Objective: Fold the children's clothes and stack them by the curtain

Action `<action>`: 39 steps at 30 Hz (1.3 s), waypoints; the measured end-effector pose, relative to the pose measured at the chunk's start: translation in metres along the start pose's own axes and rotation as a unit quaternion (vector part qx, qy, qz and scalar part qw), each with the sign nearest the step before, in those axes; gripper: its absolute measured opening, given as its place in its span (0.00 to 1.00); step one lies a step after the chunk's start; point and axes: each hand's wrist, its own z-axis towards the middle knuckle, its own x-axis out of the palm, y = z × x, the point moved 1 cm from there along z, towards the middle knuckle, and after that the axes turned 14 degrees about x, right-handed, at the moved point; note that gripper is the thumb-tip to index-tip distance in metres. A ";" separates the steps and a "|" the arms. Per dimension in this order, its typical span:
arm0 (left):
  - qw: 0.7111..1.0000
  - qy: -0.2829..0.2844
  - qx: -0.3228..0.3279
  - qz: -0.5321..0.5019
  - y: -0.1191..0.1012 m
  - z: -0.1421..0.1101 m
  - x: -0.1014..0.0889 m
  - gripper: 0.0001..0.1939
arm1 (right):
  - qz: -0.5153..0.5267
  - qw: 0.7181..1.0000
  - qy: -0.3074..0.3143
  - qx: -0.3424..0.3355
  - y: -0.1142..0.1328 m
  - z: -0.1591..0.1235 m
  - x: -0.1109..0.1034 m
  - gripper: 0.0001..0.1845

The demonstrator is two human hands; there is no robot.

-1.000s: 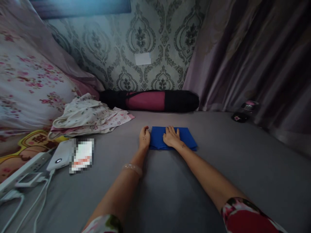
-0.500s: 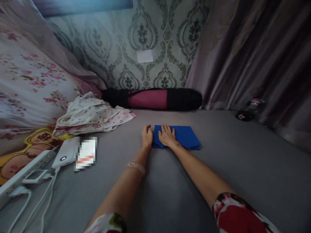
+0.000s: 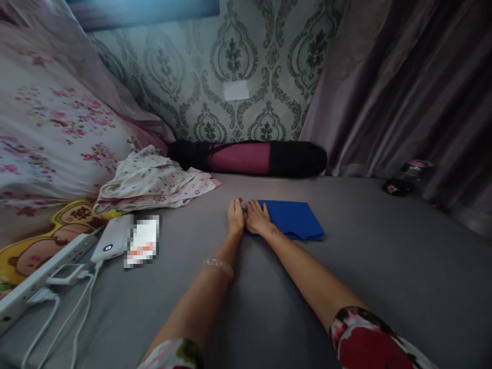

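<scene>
A folded blue cloth (image 3: pixel 295 218) lies flat in front of me, with slightly uneven layers at its near edge. My right hand (image 3: pixel 257 216) is spread flat, palm down, on the cloth's left end, covering part of it. Close beside it, my left hand (image 3: pixel 236 215) stands on its side along the cloth's left edge, fingers stretched forward, holding nothing. Whether the left palm presses on the cloth is hidden from view.
A grey sheet (image 3: pixel 172 287) covers the surface. At left are crumpled printed fabric (image 3: pixel 149 179), a white power bank (image 3: pixel 112 238), a power strip (image 3: pixel 46 277) with cables and a cartoon cushion (image 3: pixel 42 246). A black-and-pink bag (image 3: pixel 246 158) lies along the wall; a dark jar (image 3: pixel 403 179) is right.
My right hand has slid left across the cloth toward my left hand, uncovering more of its middle. The whole view has shifted a little, so things sit farther right.
</scene>
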 end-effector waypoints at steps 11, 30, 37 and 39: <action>0.995 0.081 0.035 0.055 -0.024 -0.004 -0.002 0.22 | 0.074 0.997 0.004 0.004 -0.019 0.002 -0.012 0.32; 0.856 0.387 0.181 0.290 -0.035 -0.018 0.009 0.27 | 0.027 0.997 -0.010 0.069 -0.080 -0.001 -0.008 0.32; 0.858 0.383 0.183 0.288 -0.042 -0.021 0.008 0.33 | 0.021 0.994 -0.047 0.098 -0.113 -0.010 -0.026 0.32; 0.855 0.385 0.190 0.291 -0.042 -0.021 0.008 0.35 | 0.004 0.992 -0.055 0.117 -0.123 -0.015 -0.025 0.32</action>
